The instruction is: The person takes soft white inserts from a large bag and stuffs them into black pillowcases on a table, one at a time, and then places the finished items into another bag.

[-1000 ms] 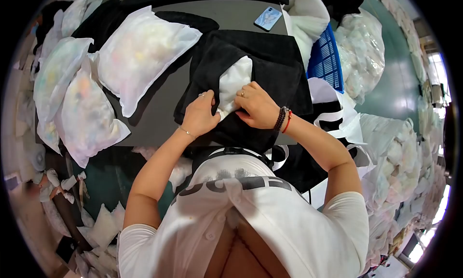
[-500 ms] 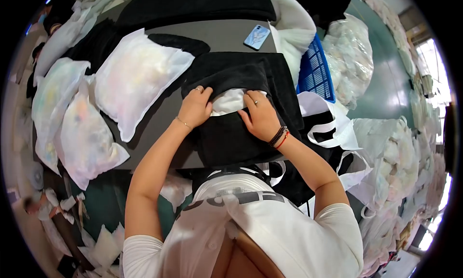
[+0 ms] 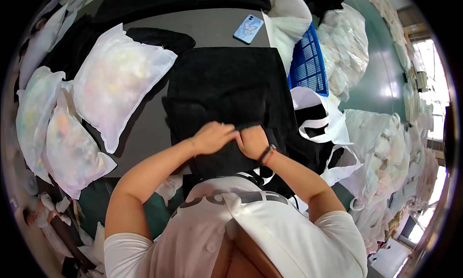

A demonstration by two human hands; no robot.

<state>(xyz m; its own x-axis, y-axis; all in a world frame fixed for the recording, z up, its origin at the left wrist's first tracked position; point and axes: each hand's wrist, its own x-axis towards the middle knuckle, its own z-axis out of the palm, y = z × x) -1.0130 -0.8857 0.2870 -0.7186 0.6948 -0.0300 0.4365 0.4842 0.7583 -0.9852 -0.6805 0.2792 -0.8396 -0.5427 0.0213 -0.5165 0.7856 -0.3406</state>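
A black fabric cover (image 3: 217, 114) lies in front of me on a stack of black cloth (image 3: 226, 68), bunched along its near side. My left hand (image 3: 213, 138) is closed on the near edge of this cover, fingers pointing right. Right beside it, my right hand (image 3: 253, 142) grips the same edge with curled fingers, and the two hands touch or nearly touch. The white inside of the cover is out of sight, and my fingers hide the part of the edge they hold.
White filled pillows (image 3: 120, 80) lie on the left of the grey table (image 3: 212, 30). A phone (image 3: 248, 29) rests near the far edge. To the right are a blue crate (image 3: 309, 61), white-handled black bags (image 3: 313, 112) and a plastic-wrapped bundle (image 3: 345, 51). Another person is at lower left.
Both hands have come nearer to my body and closer together. The opening with white inside, visible before between the hands, is covered by black fabric now. My view has shifted slightly.
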